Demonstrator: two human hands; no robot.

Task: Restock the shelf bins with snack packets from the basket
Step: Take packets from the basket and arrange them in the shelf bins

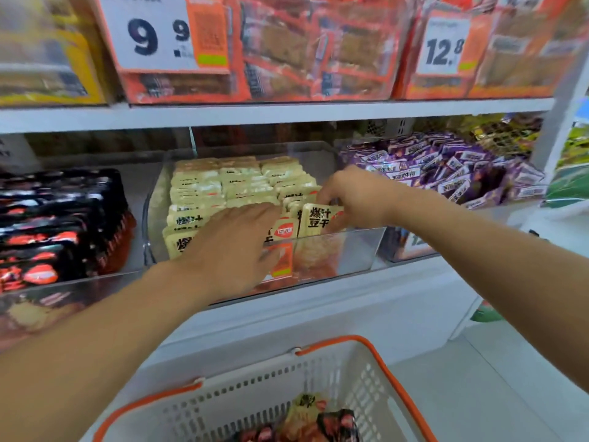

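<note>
Cream packets point(223, 186) with bold black characters and a red-orange logo stand on edge in tight rows inside a clear bin point(360, 247) on the middle shelf; the rows fill the bin from back to front on its left side. Left hand point(232, 250), fingers straight and close together, presses flat on the front packets; right hand point(353, 196) curls its fingers and thumb round one cream packet point(318, 220), held upright just behind the bin's front wall. Below, a white perforated basket point(255, 397) with orange rim and handle holds a few loose packets point(322, 419), cream and black-red, at its bottom.

Left of the bin, black packets point(57, 224) with red marks stand in rows; right of it, purple packets point(446, 170) lie heaped. The upper shelf point(287, 113), a white board, carries orange packs point(306, 49) behind clear fronts; two white price tags read 9.9 point(153, 33) and 12.8 point(444, 47). Under the bins runs a white shelf base point(366, 311); a pale tiled floor point(478, 378) shows at lower right.
</note>
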